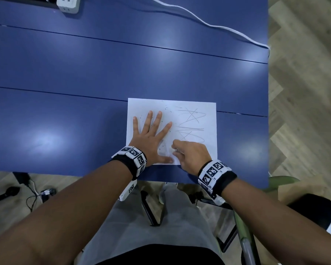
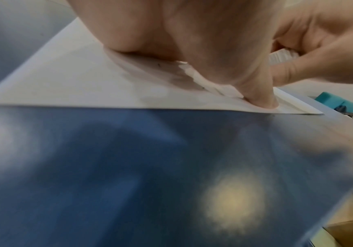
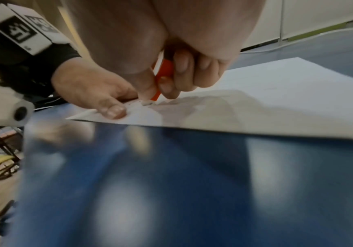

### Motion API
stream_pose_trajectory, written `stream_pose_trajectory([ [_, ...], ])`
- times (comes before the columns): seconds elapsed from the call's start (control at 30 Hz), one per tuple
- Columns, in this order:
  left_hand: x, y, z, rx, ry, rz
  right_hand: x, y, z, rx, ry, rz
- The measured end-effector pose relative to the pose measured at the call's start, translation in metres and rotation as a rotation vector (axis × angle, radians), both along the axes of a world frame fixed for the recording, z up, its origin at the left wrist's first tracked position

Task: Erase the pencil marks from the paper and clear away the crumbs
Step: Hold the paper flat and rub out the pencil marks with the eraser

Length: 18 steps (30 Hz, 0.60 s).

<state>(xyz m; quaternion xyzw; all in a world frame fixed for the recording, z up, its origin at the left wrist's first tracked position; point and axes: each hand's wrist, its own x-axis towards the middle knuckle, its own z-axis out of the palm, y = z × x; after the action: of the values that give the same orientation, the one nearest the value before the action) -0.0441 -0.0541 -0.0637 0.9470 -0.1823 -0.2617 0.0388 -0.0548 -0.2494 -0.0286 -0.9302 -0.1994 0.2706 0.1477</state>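
A white sheet of paper [image 1: 195, 108] lies on the blue table [image 1: 103, 73] near its front edge. Grey pencil scribbles [image 1: 192, 127] cover its right half, and small dark crumbs [image 1: 165, 108] dot the left half. My left hand [image 1: 151, 138] lies flat on the paper's left half with fingers spread, its thumb [image 2: 262, 98] pressing near the bottom edge. My right hand [image 1: 189, 153] pinches a white eraser in an orange sleeve [image 3: 163, 73], its tip down on the paper beside the left thumb [image 3: 112, 110].
A white cable [image 1: 208, 23] runs across the table's far right to the edge. A white power strip [image 1: 68, 3] sits at the far left. The table's right edge [image 1: 267, 111] is close to the paper. Chair legs and cables stand on the wooden floor below.
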Motion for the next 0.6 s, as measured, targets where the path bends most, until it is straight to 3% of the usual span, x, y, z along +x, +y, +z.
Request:
stream_pose_trajectory([
  [0.2,0.001,-0.001,-0.001,0.004,-0.010,-0.003,0.019,0.003,-0.002,0.042,-0.071,-0.107],
  [0.4,-0.001,0.000,-0.002,0.001,-0.013,0.005,-0.002,0.003,0.002,0.030,0.010,-0.001],
  [0.6,0.001,-0.001,-0.001,0.018,-0.024,-0.011,0.010,0.005,-0.005,0.061,-0.062,-0.119],
])
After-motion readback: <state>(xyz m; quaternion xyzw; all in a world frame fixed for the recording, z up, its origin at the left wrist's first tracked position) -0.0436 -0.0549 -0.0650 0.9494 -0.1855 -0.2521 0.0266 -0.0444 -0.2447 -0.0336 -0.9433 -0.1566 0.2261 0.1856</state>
